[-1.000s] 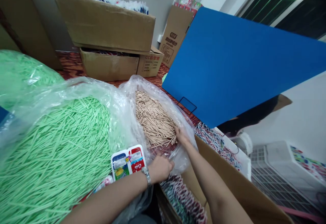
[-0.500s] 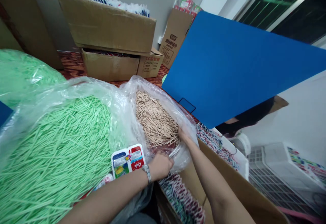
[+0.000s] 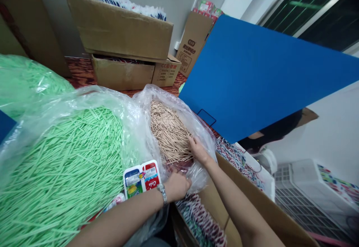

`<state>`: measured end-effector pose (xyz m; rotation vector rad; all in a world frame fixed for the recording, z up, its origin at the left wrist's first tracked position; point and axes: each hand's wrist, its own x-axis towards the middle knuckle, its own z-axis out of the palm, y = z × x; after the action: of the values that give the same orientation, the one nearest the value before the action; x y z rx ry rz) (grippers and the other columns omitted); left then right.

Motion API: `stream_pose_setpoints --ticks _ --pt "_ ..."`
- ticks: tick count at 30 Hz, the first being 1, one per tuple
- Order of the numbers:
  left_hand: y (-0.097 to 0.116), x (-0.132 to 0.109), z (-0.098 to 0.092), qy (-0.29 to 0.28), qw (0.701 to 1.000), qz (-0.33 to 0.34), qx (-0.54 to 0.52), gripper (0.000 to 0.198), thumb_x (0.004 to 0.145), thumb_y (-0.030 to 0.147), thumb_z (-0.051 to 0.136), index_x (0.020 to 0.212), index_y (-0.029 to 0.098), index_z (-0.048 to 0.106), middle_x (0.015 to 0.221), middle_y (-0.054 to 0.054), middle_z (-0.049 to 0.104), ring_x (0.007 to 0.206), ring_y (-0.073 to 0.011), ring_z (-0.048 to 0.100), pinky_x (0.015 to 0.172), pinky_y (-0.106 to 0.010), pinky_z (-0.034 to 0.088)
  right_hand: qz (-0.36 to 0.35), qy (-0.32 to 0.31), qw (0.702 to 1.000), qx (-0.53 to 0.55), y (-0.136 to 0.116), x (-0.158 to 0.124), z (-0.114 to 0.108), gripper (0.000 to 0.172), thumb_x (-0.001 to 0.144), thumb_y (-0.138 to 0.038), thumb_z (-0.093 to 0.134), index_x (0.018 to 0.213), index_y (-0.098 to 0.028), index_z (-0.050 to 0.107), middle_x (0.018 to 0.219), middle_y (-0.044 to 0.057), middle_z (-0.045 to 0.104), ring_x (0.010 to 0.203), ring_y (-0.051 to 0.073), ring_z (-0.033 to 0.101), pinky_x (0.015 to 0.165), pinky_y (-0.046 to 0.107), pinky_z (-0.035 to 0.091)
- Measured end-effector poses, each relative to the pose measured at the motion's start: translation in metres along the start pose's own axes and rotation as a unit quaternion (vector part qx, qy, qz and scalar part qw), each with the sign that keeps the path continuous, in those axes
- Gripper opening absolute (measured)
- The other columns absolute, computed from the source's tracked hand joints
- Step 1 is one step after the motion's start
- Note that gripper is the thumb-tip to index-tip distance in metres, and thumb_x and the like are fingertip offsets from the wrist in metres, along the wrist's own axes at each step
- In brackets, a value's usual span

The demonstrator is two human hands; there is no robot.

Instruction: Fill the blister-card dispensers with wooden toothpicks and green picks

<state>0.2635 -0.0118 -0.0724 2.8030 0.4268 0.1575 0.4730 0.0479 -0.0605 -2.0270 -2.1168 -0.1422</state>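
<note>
A clear plastic bag [image 3: 179, 93] stands open before me, filled with thin tan sticks [image 3: 169, 127]. My right hand [image 3: 198, 150] reaches over its right side, fingers stretched out and touching the sticks at the edge of the pile. At the bag's near edge, my left hand [image 3: 177, 186] is closed on the plastic; its fingertips are partly hidden. A watch [image 3: 162, 192] is on the left wrist. Beside that hand lies a printed pack [image 3: 141, 177] with blue and red halves. To the left, a larger plastic bag [image 3: 95, 91] holds a heap of light green sticks [image 3: 75, 164].
Another bag of green sticks [image 3: 30, 75] sits far left. Stacked cardboard boxes [image 3: 120, 28] stand behind. A tilted blue panel [image 3: 260, 75] fills the right. Below my arms, an open carton [image 3: 214, 202] holds packed striped pieces [image 3: 200, 219]. White crates [image 3: 314, 187] stand right.
My right hand has moved left and slightly up from the bag's right wall onto the tan sticks. My left hand stays at the near edge.
</note>
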Motion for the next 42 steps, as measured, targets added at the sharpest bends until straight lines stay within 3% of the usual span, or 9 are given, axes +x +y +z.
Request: stream_pose_setpoints --ticks 4,8,14,20,26,33,35,38,42 --pt "0.001 -0.001 0.001 -0.001 1.000 0.004 0.004 0.013 0.081 0.015 0.053 0.088 0.012 0.063 0.083 -0.015 0.070 0.084 -0.0291 0.064 0.081 -0.053 0.046 -0.119 -0.081 0.989 -0.012 -0.015 0.025 0.005 0.044 0.094 -0.025 0.037 0.137 -0.025 0.044 0.115 0.009 0.058 0.102 0.020 0.055 0.090 0.033 0.045" --pt "0.001 -0.005 0.000 0.000 1.000 -0.002 0.006 0.014 0.080 0.015 0.054 0.091 0.012 0.063 0.085 -0.015 0.069 0.085 -0.0289 0.063 0.084 -0.054 0.044 -0.167 -0.082 0.983 -0.007 -0.022 0.033 0.014 0.053 0.090 -0.042 0.048 0.139 -0.023 0.042 0.123 0.012 0.052 0.114 0.025 0.048 0.098 0.040 0.040" --pt "-0.001 -0.011 -0.004 0.008 0.999 -0.038 0.005 0.023 0.082 0.023 0.052 0.099 0.011 0.063 0.100 -0.018 0.064 0.097 -0.0319 0.056 0.085 -0.051 0.043 -0.162 -0.037 0.986 0.016 -0.014 0.004 0.035 0.078 0.085 -0.053 0.050 0.148 -0.015 0.023 0.148 0.019 0.024 0.134 0.033 0.027 0.104 0.050 0.033" --pt "-0.006 -0.009 0.002 -0.044 0.999 -0.022 0.002 0.021 0.081 0.021 0.051 0.095 0.014 0.066 0.100 -0.017 0.064 0.096 -0.0323 0.056 0.083 -0.053 0.042 -0.159 0.003 0.987 -0.006 -0.026 0.007 0.049 0.067 0.087 -0.050 0.047 0.144 -0.016 0.035 0.140 0.016 0.037 0.128 0.031 0.032 0.107 0.049 0.029" --pt "-0.007 -0.009 0.010 -0.031 0.999 0.005 0.010 0.020 0.081 0.023 0.053 0.094 0.015 0.066 0.108 -0.019 0.063 0.098 -0.0316 0.055 0.083 -0.051 0.042 -0.154 0.003 0.988 -0.013 -0.045 0.023 0.058 0.068 0.086 -0.047 0.049 0.144 -0.015 0.036 0.139 0.018 0.040 0.125 0.033 0.033 0.104 0.049 0.030" --pt "-0.012 -0.006 -0.014 -0.061 0.997 -0.005 -0.037 0.030 0.083 0.039 0.055 0.094 0.015 0.068 0.098 -0.016 0.067 0.093 -0.0324 0.059 0.078 -0.046 0.047 -0.129 -0.026 0.991 -0.001 -0.063 0.033 0.051 0.071 0.084 -0.044 0.052 0.146 -0.018 0.030 0.144 0.018 0.035 0.128 0.034 0.033 0.105 0.049 0.029" --pt "-0.020 -0.005 -0.029 -0.033 0.995 -0.012 -0.094 0.039 0.082 0.050 0.054 0.093 0.015 0.068 0.092 -0.013 0.069 0.086 -0.0282 0.063 0.074 -0.038 0.049 -0.136 -0.024 0.990 0.024 -0.061 0.031 0.042 0.074 0.083 -0.048 0.053 0.147 -0.021 0.026 0.148 0.016 0.030 0.132 0.033 0.031 0.106 0.050 0.027" --pt "-0.044 -0.001 -0.055 0.090 0.978 -0.081 -0.167 0.035 0.088 0.046 0.049 0.083 0.018 0.068 0.081 -0.005 0.070 0.075 -0.0194 0.064 0.072 -0.030 0.049 -0.121 0.024 0.988 0.089 -0.053 0.018 0.029 0.070 0.086 -0.047 0.050 0.147 -0.022 0.027 0.151 0.014 0.026 0.135 0.030 0.029 0.109 0.049 0.027" --pt "-0.094 0.013 -0.079 0.258 0.928 -0.233 -0.135 0.038 0.097 0.040 0.034 0.097 0.018 0.064 0.098 -0.007 0.068 0.093 -0.0189 0.062 0.086 -0.031 0.046 0.092 0.164 0.963 0.192 -0.042 -0.013 0.031 0.051 0.096 -0.033 0.029 0.144 -0.017 0.030 0.139 0.013 0.046 0.129 0.022 0.041 0.106 0.042 0.035"
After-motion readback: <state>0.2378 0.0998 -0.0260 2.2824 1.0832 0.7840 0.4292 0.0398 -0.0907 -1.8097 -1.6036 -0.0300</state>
